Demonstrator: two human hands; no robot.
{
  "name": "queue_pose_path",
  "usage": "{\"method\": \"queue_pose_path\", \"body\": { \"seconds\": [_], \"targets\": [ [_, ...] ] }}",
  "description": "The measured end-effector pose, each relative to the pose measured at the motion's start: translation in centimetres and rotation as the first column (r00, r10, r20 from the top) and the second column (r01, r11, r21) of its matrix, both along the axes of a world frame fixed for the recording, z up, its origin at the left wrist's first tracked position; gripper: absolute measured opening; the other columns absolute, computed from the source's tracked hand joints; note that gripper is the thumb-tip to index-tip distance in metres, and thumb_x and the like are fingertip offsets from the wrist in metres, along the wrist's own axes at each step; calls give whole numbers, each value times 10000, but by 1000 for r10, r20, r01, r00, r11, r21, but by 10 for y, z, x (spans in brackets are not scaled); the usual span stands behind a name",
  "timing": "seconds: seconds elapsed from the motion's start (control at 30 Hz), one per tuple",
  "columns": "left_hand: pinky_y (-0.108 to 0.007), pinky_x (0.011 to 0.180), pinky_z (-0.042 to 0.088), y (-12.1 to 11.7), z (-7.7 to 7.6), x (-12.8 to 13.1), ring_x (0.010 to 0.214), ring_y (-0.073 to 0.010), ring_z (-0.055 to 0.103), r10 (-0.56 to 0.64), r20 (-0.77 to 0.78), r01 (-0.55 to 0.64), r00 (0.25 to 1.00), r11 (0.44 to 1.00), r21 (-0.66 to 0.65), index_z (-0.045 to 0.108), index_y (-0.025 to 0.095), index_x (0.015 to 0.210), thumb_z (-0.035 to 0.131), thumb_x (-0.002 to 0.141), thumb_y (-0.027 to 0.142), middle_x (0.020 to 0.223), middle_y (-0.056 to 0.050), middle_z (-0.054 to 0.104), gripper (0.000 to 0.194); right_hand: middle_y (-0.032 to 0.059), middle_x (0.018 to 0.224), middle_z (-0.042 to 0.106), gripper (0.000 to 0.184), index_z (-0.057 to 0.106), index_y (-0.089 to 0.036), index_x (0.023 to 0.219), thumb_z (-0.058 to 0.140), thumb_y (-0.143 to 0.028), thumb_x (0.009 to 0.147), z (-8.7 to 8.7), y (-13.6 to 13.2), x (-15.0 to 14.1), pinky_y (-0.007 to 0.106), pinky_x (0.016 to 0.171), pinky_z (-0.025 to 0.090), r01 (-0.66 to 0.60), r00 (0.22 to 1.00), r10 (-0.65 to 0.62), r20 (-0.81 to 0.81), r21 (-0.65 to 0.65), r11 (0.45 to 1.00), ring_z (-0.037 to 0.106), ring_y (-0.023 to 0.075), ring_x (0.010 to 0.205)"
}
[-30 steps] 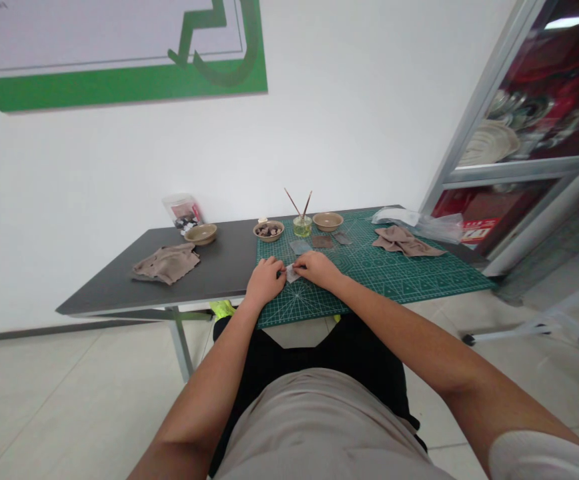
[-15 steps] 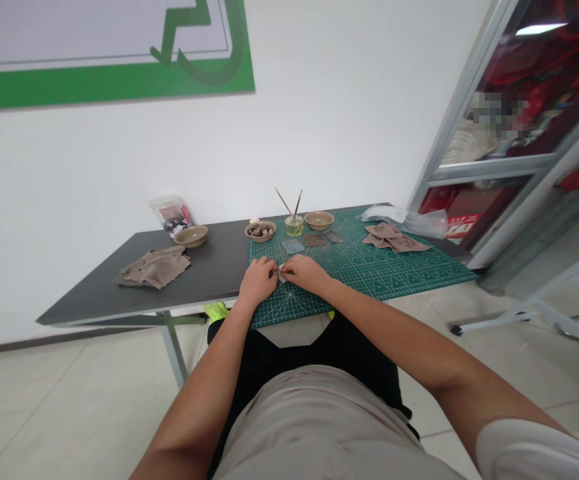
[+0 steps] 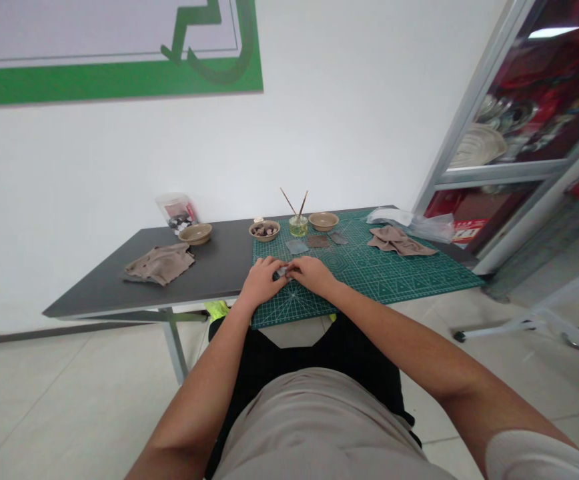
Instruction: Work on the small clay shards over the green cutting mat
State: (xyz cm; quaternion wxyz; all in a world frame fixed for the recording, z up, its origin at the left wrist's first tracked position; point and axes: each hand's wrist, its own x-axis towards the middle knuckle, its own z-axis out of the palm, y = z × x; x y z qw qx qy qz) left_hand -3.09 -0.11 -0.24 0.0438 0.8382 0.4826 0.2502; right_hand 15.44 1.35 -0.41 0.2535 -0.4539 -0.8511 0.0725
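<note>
"What do the hands hold?"

"The left hand (image 3: 263,281) and right hand (image 3: 310,275) curl in together, clenched, their fingertips pinching a small grey flat piece (image 3: 282,272) over a gridded green cutting mat (image 3: 399,283)."

"What lies around them, left to right?"

"On the dark smooth table (image 3: 209,267): a crumpled brown cloth (image 3: 159,263), a plain tan bowl (image 3: 195,233), a round bowl of pebbles (image 3: 264,230), a glass jar (image 3: 298,227) holding thin sticks, a flat square tile (image 3: 297,247), and a second crumpled cloth (image 3: 399,241) on the mat."

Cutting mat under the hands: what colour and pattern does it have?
The cutting mat is dark green with a pale grid and geometric lines; the head view shows it best.
</note>
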Motion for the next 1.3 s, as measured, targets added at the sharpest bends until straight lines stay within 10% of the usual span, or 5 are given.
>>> {"method": "queue_pose_path", "body": {
  "seconds": [0.57,0.77,1.07,1.3],
  "targets": [
    [-408,975,384,9,-1,-2,1025,-228,520,50,153,-47,987,999,-25,684,228,913,614,840,332,1048,-50,626,145,128,1292,621,598,562,-181,1332,743,-342,786,2,28,14,443,1018,384,-126,990,133,41,-130,983,517,293,1207],
    [-338,820,457,15,7,-15,897,-203,566,241,477,-239,845,969,-66,649,199,877,613,805,336,944,-52,653,159,109,1256,601,408,662,-243,1126,735,-440,777,16,34,12,489,955,385,-113,968,152,197,-198,974,485,341,1186],
    [-265,688,454,28,21,-5,679,-131,556,247,689,-137,682,968,-211,603,164,843,656,710,285,771,-14,636,187,133,1207,581,453,650,-222,1070,786,-445,700,25,41,6,474,933,396,-90,960,143,239,-220,971,467,351,1162],
    [-242,631,432,40,4,-3,611,-104,525,225,776,22,589,956,-294,556,174,849,680,622,237,680,37,561,266,8,786,634,135,622,-161,804,716,-205,718,19,48,8,257,689,410,-72,964,19,-266,-189,979,570,154,753]
  ]
}}
